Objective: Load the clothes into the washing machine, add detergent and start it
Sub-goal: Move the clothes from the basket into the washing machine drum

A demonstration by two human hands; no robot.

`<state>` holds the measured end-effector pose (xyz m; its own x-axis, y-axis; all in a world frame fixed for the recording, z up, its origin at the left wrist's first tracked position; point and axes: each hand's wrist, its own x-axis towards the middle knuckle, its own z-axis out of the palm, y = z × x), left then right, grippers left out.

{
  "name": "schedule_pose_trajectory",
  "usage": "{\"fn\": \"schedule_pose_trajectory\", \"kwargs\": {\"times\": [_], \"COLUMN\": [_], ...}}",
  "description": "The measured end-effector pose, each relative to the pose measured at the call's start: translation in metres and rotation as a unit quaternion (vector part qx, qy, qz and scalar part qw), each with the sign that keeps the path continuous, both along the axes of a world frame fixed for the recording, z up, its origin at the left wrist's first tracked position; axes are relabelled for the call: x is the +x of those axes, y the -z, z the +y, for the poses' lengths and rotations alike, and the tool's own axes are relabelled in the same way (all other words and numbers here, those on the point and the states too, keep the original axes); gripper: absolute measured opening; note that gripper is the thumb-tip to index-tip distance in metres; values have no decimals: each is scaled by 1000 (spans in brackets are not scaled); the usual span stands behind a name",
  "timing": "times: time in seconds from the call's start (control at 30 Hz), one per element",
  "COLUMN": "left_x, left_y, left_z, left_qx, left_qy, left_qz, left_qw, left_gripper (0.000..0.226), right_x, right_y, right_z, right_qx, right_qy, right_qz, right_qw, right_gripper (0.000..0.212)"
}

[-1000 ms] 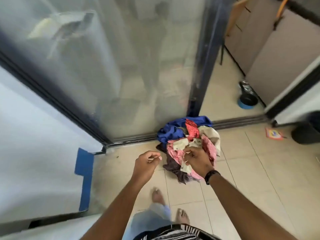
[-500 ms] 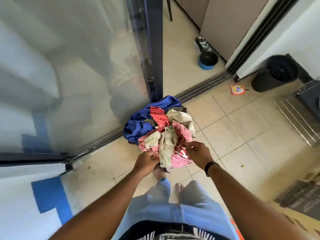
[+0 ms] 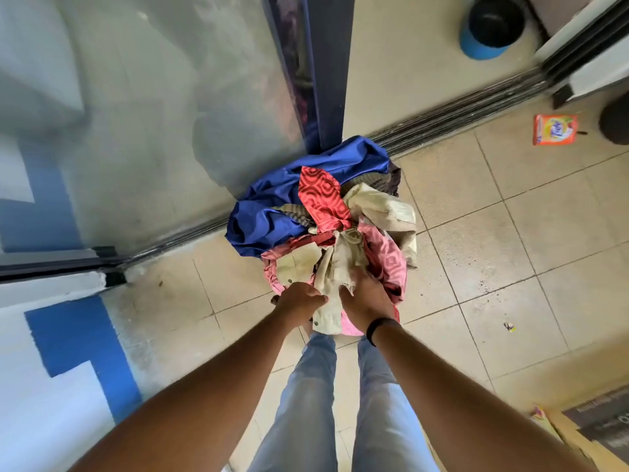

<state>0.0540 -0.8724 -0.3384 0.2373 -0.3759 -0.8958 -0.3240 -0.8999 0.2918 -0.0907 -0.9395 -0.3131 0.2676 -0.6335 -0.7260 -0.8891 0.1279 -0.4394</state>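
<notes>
Pile of clothes (image 3: 320,212) in left hand (image 3: 301,300) and right hand (image 3: 364,298), underside hidden.

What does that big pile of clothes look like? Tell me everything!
The pile of clothes is a crumpled cloth bundle: a shiny blue piece at the back, a red patterned one on top, cream and pink ones in front. It sits low over the tiled floor by the glass door. The left hand and right hand both grip its near side.

I see both hands, left hand (image 3: 301,298) and right hand (image 3: 366,299), gripping a clothes bundle (image 3: 316,212) above the tiled floor (image 3: 510,250); a detergent packet (image 3: 554,129) lies well apart.
</notes>
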Motion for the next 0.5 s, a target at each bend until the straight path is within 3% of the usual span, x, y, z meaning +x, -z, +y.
{"fn": "schedule_pose_trajectory", "kwargs": {"times": [0.3,0.37,0.5], "left_x": [-13,-14,-8], "left_y": [93,96,79], "left_z": [8,11,14], "left_qx": [6,-3,-27], "left_qy": [-36,-28,-11], "left_qz": [-34,-27,-36], "left_qw": [999,999,999], "left_gripper": [29,31,34], "right_x": [29,33,35], "right_y": [100,103,80], "right_z": [-20,-21,-25], "right_qx": [-55,-64,-126], "right_qy": [-252,-243,-127], "right_qz": [129,127,90], "right_qw": [957,960,980], "right_gripper": [34,31,29]}}
